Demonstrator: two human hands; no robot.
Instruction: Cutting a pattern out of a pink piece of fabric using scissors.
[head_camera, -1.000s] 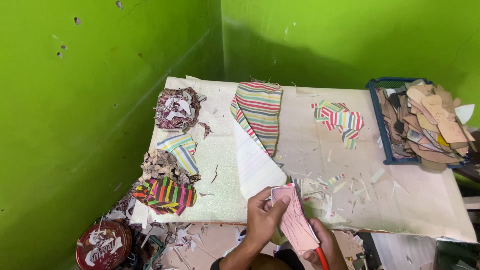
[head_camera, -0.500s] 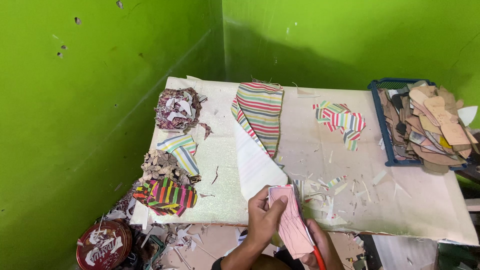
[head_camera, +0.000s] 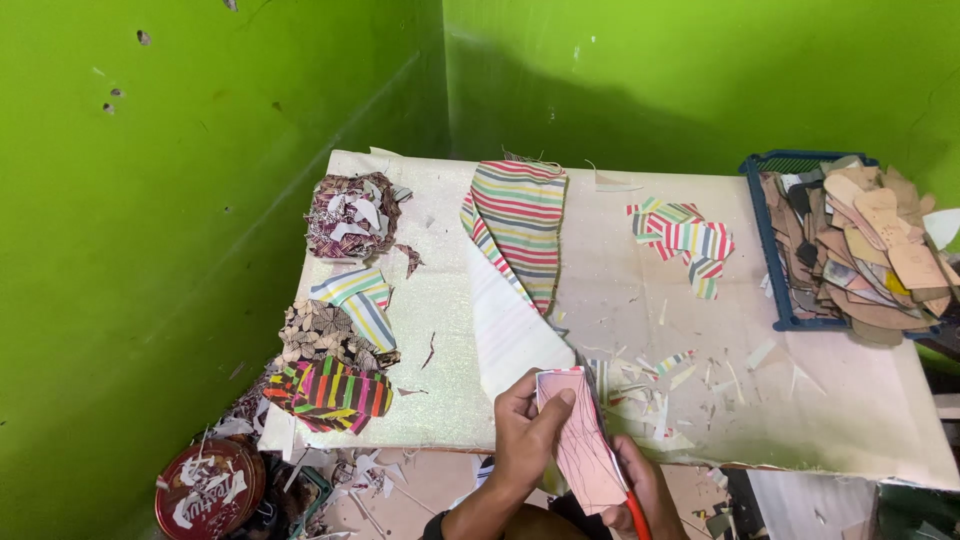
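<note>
Both hands work at the near edge of the worktop (head_camera: 860, 420). The left hand (head_camera: 522, 432) grips a pink, scribbled-on pattern piece (head_camera: 580, 445), thumb across its upper face and fingers curled behind it, holding it tilted just above the worktop edge. The right hand (head_camera: 640, 492) sits lower, closed around the red handles of a pair of scissors (head_camera: 632, 505); the blades run up along the right side of the pink piece, mostly hidden.

Just beyond the hands lies a striped cloth sheet (head_camera: 522, 225) with its pale underside folded over toward the near edge. Small offcuts (head_camera: 650, 385) are scattered beside it. A striped scrap (head_camera: 685, 238) lies farther right. Stacks of cut patterned pieces (head_camera: 335, 385) line the left side. A blue basket (head_camera: 775, 290) heaped with brown sole-shaped cut-outs stands at the far right. A red round tin (head_camera: 208, 487) sits on the floor, lower left.
</note>
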